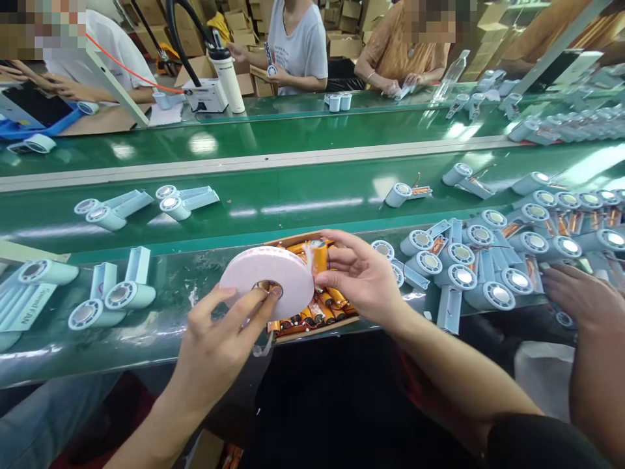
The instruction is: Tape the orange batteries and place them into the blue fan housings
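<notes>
My left hand [229, 326] grips a wide white roll of tape [268, 273], its fingers reaching into the core. At the roll's right edge my right hand [359, 277] pinches an orange battery cell [319, 256]. A whitish strip lies between the cell and the roll; whether it sticks to both I cannot tell. Below both hands stands a shallow cardboard box [317, 333] with several orange cells [334, 303] and thin wires inside. The roll hides the box's left part.
Light-blue fan housings [129, 294] lie on the left of the green bench; many more [461, 277] are heaped on the right. A co-worker's hand [576, 293] is at the right. Housings [176, 207] rest on the belt [293, 195]. Other people sit across it.
</notes>
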The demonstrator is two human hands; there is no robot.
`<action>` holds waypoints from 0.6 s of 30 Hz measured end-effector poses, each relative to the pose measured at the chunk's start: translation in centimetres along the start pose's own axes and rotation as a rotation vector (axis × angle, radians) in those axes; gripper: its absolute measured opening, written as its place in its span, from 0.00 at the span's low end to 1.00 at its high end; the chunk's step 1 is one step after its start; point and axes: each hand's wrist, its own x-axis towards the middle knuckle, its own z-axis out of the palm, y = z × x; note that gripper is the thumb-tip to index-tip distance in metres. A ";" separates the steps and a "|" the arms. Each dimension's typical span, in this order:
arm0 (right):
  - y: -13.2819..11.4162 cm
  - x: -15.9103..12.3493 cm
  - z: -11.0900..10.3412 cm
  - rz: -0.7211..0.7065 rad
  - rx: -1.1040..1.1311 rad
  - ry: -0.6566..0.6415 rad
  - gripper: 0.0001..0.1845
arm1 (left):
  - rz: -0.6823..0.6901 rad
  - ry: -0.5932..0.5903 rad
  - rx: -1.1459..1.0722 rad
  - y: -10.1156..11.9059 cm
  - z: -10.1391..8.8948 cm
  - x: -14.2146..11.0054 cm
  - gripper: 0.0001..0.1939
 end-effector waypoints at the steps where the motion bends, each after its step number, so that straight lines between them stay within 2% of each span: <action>1: 0.8 -0.4 0.9 -0.074 0.056 0.115 0.37 | -0.036 0.028 -0.007 0.8 0.4 0.2 0.34; 4: 3.4 -1.7 3.2 -0.206 0.155 0.380 0.41 | -0.170 0.129 -0.106 4.2 1.7 0.5 0.34; 6: 3.9 -1.8 3.0 -0.170 0.119 0.416 0.40 | -0.252 0.164 -0.210 6.6 2.3 0.4 0.31; 8: 2.7 -0.9 0.7 -0.151 0.026 0.431 0.37 | -0.205 0.115 -0.358 8.4 2.5 -0.2 0.27; 10: 0.3 0.6 -3.1 -0.246 -0.062 0.534 0.34 | -0.054 0.008 -0.502 8.8 2.5 -1.4 0.24; 11: -1.1 1.3 -5.1 -0.342 -0.080 0.615 0.30 | -0.015 -0.021 -0.523 8.2 2.5 -2.3 0.23; 12: -2.2 1.8 -6.8 -0.420 -0.091 0.686 0.26 | -0.036 -0.021 -0.490 7.1 2.5 -3.3 0.22; 13: -3.2 1.9 -8.3 -0.452 -0.113 0.714 0.24 | -0.122 0.001 -0.409 5.5 2.6 -4.5 0.21; 15: -3.9 1.2 -10.1 -0.412 -0.184 0.661 0.25 | -0.374 0.048 -0.195 1.1 2.9 -7.2 0.19; 16: -3.8 0.3 -10.5 -0.366 -0.215 0.617 0.27 | -0.472 0.020 -0.138 -1.3 3.1 -8.5 0.18; 18: -2.7 -1.8 -10.9 -0.267 -0.249 0.568 0.34 | -0.591 -0.136 -0.156 -5.6 3.5 -10.5 0.21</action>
